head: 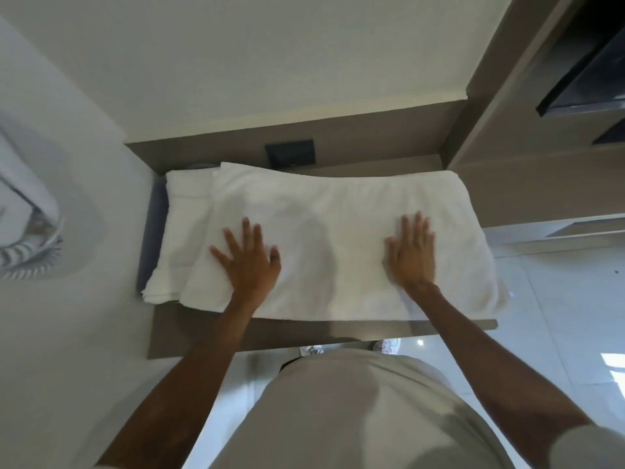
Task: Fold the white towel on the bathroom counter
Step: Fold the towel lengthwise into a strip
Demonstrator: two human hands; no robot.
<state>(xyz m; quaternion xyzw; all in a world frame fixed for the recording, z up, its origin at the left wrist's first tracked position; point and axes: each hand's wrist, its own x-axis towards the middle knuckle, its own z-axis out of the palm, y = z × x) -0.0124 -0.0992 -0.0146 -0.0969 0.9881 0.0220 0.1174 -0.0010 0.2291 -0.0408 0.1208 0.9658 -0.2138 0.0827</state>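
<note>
A large white towel lies spread flat across the brown counter, its right end hanging slightly over the counter's right edge. My left hand presses flat on the towel's left part, fingers spread. Flat on the right part rests my right hand, fingers together and pointing away from me. Neither hand grips the cloth.
A smaller folded white towel lies under the big towel's left end, on a grey mat. A dark wall socket sits behind. White wall to the left, brown cabinet to the right, glossy tiled floor below.
</note>
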